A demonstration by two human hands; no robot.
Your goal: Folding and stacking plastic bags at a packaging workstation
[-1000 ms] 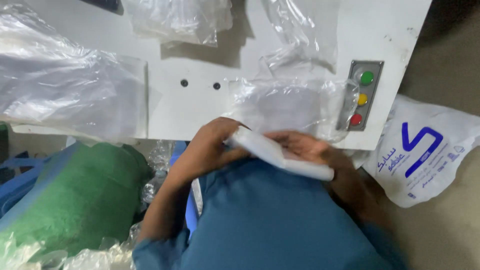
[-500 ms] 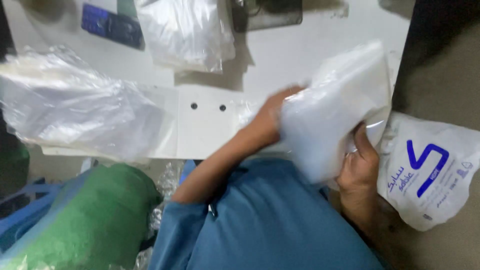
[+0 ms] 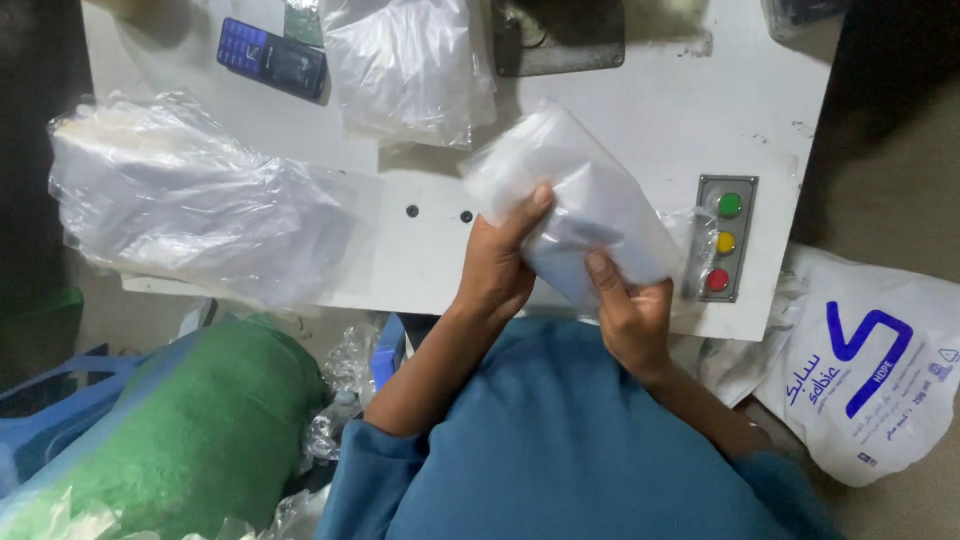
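The left hand (image 3: 497, 268) and the right hand (image 3: 632, 312) together gripped a clear plastic packet (image 3: 578, 210) with something white folded inside, the fingers curled shut around its lower end. The packet was held just above the near edge of a white tabletop (image 3: 640, 110), tilted up and away from the person's blue sleeves.

Just right of the packet, a grey panel (image 3: 727, 238) was set into the tabletop, carrying three round buttons in a column: green on top, yellow in the middle, red at the bottom. Left of the packet, well apart, lay a large heap of crumpled clear plastic bags (image 3: 190, 220). Beyond the packet lay another clear bag (image 3: 408, 65), with a dark blue keypad phone (image 3: 272, 58) to its left.

Below the tabletop, right of the packet, a white sack with blue printed lettering (image 3: 860, 370) rested on the dim floor. To the lower left sat a green bundle (image 3: 190, 430).
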